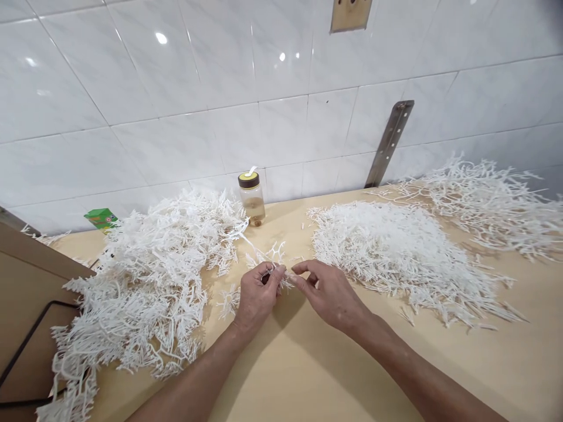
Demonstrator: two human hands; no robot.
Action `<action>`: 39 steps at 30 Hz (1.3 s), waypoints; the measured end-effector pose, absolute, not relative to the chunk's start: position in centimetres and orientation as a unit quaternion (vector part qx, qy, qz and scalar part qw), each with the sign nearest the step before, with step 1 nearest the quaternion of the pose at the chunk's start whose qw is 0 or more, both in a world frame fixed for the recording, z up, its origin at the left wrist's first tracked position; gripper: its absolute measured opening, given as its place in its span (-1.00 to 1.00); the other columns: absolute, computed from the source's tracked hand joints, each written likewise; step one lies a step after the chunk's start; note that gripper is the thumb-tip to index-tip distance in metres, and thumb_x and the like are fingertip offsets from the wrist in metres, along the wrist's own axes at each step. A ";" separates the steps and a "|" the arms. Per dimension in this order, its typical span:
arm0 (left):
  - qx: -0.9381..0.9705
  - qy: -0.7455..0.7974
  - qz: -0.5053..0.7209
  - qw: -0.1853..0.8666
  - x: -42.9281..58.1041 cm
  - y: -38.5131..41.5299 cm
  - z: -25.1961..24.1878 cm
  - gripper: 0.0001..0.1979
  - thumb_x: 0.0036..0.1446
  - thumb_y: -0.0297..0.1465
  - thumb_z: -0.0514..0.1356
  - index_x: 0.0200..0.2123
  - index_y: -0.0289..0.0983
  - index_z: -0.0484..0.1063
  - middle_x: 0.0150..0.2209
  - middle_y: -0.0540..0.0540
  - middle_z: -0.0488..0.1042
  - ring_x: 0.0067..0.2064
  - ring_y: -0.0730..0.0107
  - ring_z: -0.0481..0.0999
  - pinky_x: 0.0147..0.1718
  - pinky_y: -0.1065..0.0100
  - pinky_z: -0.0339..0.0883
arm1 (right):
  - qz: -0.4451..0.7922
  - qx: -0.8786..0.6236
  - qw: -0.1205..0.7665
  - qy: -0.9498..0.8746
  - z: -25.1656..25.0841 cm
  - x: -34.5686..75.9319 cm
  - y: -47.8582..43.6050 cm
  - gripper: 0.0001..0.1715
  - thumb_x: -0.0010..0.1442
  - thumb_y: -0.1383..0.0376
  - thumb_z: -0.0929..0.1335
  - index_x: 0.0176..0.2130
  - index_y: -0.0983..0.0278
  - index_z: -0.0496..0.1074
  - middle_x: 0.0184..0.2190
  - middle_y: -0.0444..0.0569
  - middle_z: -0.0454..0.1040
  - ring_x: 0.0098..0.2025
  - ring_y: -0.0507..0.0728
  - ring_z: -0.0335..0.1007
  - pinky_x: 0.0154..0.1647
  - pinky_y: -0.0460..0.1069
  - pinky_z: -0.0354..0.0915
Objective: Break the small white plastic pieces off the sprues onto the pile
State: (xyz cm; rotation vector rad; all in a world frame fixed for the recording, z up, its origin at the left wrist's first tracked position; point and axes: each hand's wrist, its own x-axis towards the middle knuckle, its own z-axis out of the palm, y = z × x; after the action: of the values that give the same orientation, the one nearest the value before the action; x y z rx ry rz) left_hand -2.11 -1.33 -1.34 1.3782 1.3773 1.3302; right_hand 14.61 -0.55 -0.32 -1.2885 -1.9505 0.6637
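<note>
Single head-worn view, close above tabletop, facing forward and down toward tiled wall.

A glossy tiled wall backs the tan table.

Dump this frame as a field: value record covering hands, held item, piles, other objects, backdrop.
Left hand: pinching a white branched piece
Right hand: fingertips close by the piece; grip unclear
Left pile: white branched pieces, tangled
Right pile: white strands, flatter heap
Far-right pile: longer white branching stems
Bottle: upright between left and right piles, dark-and-yellow lid, partly filled
Green packet: partly behind left pile
Surface: light wood-tone table
Backdrop: tiled wall, perforated metal strip
</note>
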 end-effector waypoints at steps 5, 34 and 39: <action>0.538 0.540 0.511 0.397 -1.9 -1.4 -1.6 -0.64 0.12 -0.11 0.23 -0.52 -0.26 0.36 -0.67 0.07 0.32 -0.66 0.54 0.25 -0.64 0.48 0.13 | 0.263 -0.487 0.365 -0.749 -0.5 14.1 -0.8 -0.82 0.26 0.30 0.31 -0.38 0.25 0.44 -0.51 -0.15 0.44 -0.47 0.05 0.32 -0.38 -0.03 0.20; 0.493 0.525 0.516 0.465 -1.7 -1.6 -0.7 -0.46 0.09 0.07 0.19 -0.36 -0.33 0.57 -0.67 0.04 0.25 -0.65 0.55 0.19 -0.72 0.49 0.00 | 0.394 -0.489 0.349 -0.696 0.5 14.0 -1.2 -0.71 0.24 0.12 0.30 -0.27 0.25 0.49 -0.43 -0.10 0.51 -0.54 0.03 0.31 -0.53 -0.06 0.24; 0.460 0.513 0.519 0.505 -1.8 -1.5 -0.6 -0.53 0.08 0.02 0.22 -0.48 -0.32 0.46 -0.68 0.05 0.26 -0.68 0.58 0.16 -0.71 0.49 0.02 | 0.443 -0.495 0.352 -0.660 0.5 14.1 -0.9 -0.75 0.18 0.14 0.33 -0.35 0.26 0.49 -0.48 -0.12 0.49 -0.61 -0.02 0.21 -0.64 -0.11 0.18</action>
State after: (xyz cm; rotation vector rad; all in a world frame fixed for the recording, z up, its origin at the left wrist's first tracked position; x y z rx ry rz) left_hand -1.81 -1.54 -0.61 1.1109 1.2381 1.2534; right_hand 14.08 -0.92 0.51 -1.2809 -1.7073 1.1455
